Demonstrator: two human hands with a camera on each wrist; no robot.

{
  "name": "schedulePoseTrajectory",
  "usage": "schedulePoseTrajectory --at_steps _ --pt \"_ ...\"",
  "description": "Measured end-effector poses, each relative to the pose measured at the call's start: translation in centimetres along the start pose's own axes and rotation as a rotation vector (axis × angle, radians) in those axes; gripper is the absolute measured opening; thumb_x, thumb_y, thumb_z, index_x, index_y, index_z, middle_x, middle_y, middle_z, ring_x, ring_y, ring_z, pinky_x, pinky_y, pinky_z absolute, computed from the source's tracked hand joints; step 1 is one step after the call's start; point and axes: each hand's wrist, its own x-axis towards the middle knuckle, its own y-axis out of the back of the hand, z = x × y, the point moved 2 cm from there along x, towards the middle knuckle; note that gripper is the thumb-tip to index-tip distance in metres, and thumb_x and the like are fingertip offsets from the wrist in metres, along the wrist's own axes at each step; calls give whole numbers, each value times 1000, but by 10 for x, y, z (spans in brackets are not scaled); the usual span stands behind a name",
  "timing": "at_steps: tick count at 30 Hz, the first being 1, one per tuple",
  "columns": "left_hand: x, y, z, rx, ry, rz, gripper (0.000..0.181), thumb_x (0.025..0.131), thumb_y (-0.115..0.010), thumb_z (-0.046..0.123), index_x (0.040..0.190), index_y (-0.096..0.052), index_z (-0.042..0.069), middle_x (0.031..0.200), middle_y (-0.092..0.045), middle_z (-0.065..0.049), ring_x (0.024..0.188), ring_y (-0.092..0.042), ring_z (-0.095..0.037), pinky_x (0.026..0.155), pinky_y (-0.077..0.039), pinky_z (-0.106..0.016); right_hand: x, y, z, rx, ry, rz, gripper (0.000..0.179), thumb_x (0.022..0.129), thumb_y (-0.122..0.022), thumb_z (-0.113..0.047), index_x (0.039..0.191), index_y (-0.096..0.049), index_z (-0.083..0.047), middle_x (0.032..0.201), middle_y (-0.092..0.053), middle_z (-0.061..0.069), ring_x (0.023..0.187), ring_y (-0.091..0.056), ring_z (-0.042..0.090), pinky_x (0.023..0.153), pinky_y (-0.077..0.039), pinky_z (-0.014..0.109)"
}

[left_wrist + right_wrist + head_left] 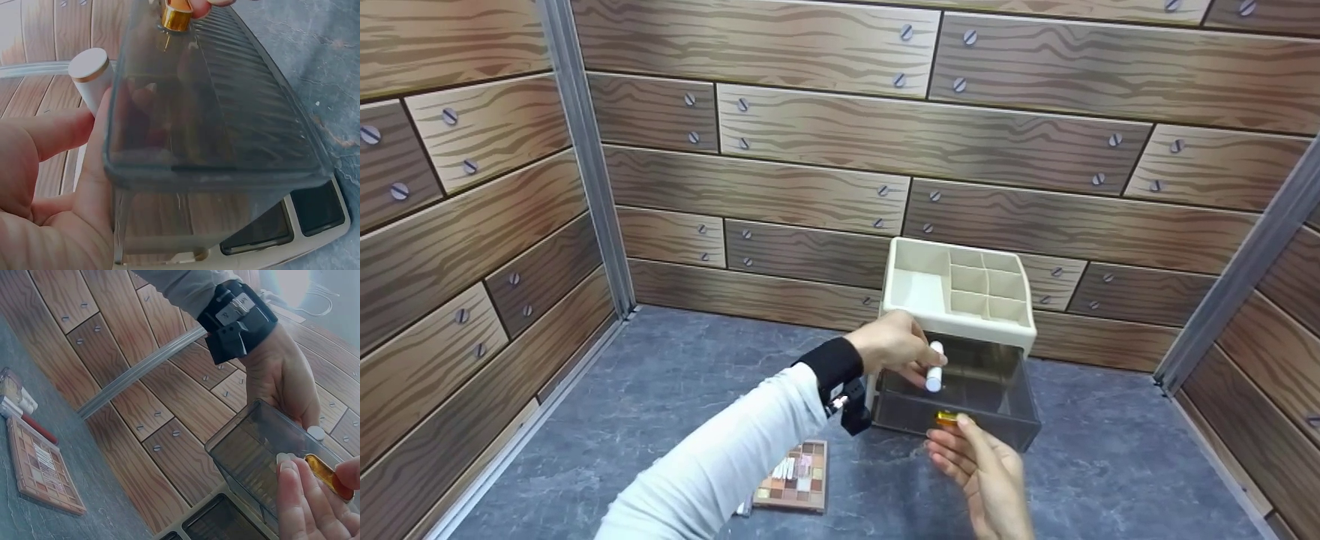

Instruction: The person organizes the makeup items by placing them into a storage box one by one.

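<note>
Pinching on both sides now: the left hand's (894, 341) fingers (913, 375) grasp a white tube (934, 367), held tilted at the open top of the smoky drawer (904, 412)! Over to the right hand (991, 472), gripping a small gold piece (947, 418) near the drawer's front. Behind, the cream organizer (1005, 328) stands by the desk's (1125, 465) far edge; toward the near edge, leftward, lies a makeup palette (802, 484), a red stick (40, 429) alongside.

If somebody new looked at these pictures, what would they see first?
Probably the cream organizer near the back wall, with its dark see-through drawer open. Next, perhaps, the shiny gold piece that the right hand holds in front of that drawer, and the white tube the left hand pinches over it.
</note>
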Motion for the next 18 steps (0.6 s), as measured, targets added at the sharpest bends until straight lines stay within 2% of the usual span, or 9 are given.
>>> schedulePoseTrajectory --at_steps 7,15,18 --pt "6 -13 3 44 1 13 21 92 -74 -5 78 -59 -1 70 -66 -10 57 -66 -15 65 -65 -28 0 1 -1 4 -14 19 29 109 -58 -26 108 -71 0 90 -79 9 83 -78 19 79 -65 28" --pt "8 -23 6 161 18 54 20 90 -77 -4 73 -65 -3 67 -67 -9 63 -73 -22 61 -64 -27 0 0 0 12 4 -10 29 109 -57 -25 108 -73 0 90 -79 8 83 -78 18 79 -65 27" --pt "8 -24 5 169 26 74 20 89 -79 -3 74 -66 -3 72 -72 -14 61 -72 -22 59 -64 -26 -1 -1 0 24 5 -25 28 110 -56 -23 104 -74 -2 89 -79 8 83 -78 18 78 -65 27"
